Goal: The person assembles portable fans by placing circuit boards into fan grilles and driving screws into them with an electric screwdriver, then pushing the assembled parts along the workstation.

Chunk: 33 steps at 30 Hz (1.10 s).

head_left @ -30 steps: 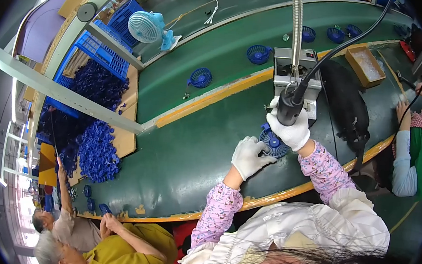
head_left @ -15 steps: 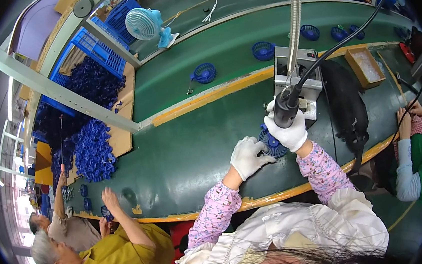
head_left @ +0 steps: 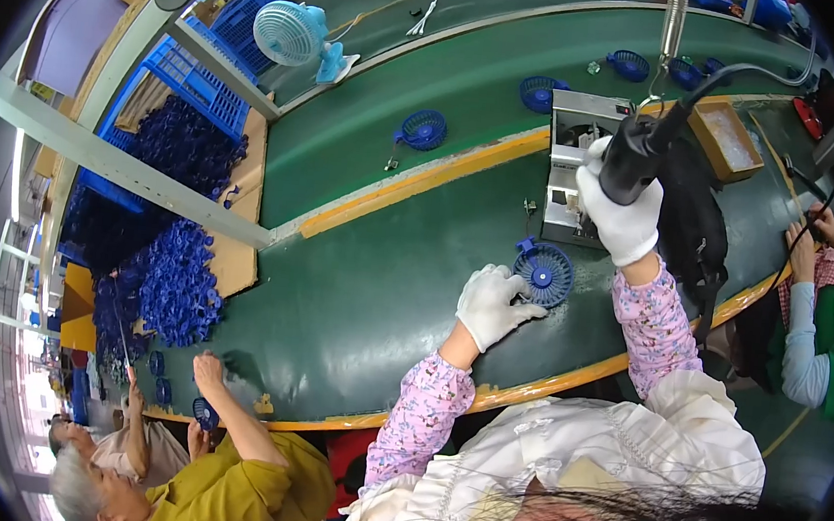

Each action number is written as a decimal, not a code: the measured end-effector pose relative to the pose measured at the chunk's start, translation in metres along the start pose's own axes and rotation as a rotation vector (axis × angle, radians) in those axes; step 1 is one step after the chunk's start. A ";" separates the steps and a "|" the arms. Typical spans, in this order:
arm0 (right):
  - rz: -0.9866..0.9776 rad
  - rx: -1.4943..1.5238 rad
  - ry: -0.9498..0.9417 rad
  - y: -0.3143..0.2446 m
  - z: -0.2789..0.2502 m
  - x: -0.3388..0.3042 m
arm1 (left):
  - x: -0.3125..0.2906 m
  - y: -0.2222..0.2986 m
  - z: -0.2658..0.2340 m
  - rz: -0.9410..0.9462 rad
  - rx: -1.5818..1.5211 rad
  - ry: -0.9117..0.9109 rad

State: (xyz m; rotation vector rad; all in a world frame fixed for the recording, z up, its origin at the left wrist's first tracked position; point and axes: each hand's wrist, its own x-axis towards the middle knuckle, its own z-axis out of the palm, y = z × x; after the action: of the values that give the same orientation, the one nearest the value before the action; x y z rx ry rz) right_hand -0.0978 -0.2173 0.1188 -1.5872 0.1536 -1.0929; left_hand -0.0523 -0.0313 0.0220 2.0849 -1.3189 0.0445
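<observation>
White-gloved left hand [head_left: 492,310], half-open, empty, placed, I judge, to steady adjacent round blue plastic fan cage [head_left: 543,272]; right hand [head_left: 621,219] wrapped around black cylindrical tool [head_left: 628,168].

the tip of the black cylindrical hand tool [head_left: 634,160] is hidden by its own body and the white-gloved right hand [head_left: 624,219]. the coiled silver metal spring [head_left: 672,27] is cut off by the top edge. whether the white-gloved left hand [head_left: 494,309] touches the round blue plastic fan grille [head_left: 543,274] cannot be told. toward the table's [head_left: 384,302] left end, a pale metal beam [head_left: 128,164] hides part of a blue plastic crate [head_left: 208,103].
</observation>
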 end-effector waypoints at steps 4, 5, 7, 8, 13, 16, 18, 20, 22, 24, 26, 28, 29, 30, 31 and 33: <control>0.116 0.076 -0.148 -0.006 0.012 -0.028 | -0.001 0.000 0.000 -0.006 0.012 0.014; 0.120 0.124 -0.179 -0.003 0.016 -0.033 | -0.001 0.000 0.000 -0.006 0.011 0.003; 0.242 0.172 -0.217 -0.005 0.021 -0.047 | 0.000 0.000 0.001 -0.007 0.008 -0.006; 0.151 0.068 -0.248 -0.008 0.026 -0.048 | 0.000 -0.001 0.001 -0.027 -0.008 -0.041; 0.120 0.012 -0.342 0.010 0.039 -0.058 | 0.000 -0.007 0.006 -0.041 -0.139 -0.049; 0.117 0.025 -0.346 0.015 0.044 -0.061 | -0.001 -0.008 0.006 -0.058 -0.136 -0.054; 0.116 -0.001 -0.400 0.015 0.043 -0.059 | 0.001 -0.005 0.004 -0.045 -0.144 -0.025; 0.131 0.026 -0.406 0.011 0.043 -0.059 | 0.002 -0.003 0.002 -0.031 -0.148 0.005; 0.142 0.055 -0.412 0.011 0.042 -0.059 | 0.002 -0.001 0.000 -0.060 -0.162 -0.014; 0.218 0.074 -0.436 0.014 0.039 -0.058 | 0.002 -0.003 0.000 -0.054 -0.143 -0.025; 0.179 0.108 -0.383 0.014 0.036 -0.057 | 0.000 -0.006 0.000 -0.051 -0.125 -0.037; 0.213 0.145 -0.339 0.008 0.027 -0.048 | -0.003 -0.012 -0.004 -0.103 -0.107 -0.057; 0.163 0.085 -0.270 -0.005 0.021 -0.037 | -0.003 -0.011 -0.007 -0.185 -0.077 0.053; 0.200 0.143 -0.228 -0.009 0.017 -0.029 | -0.003 -0.013 -0.014 -0.343 -0.014 0.109; 0.074 0.114 -0.140 -0.014 0.014 -0.019 | -0.007 -0.029 -0.012 -0.376 -0.001 0.272; 0.039 0.140 0.004 -0.012 0.004 -0.001 | -0.006 -0.047 -0.021 -0.587 -0.068 0.462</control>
State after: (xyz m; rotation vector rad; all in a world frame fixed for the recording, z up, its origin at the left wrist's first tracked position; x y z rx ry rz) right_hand -0.1012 -0.2097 0.1284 -1.4513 0.1080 -1.0535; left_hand -0.0107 -0.0029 0.0123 2.1523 -0.4118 0.2076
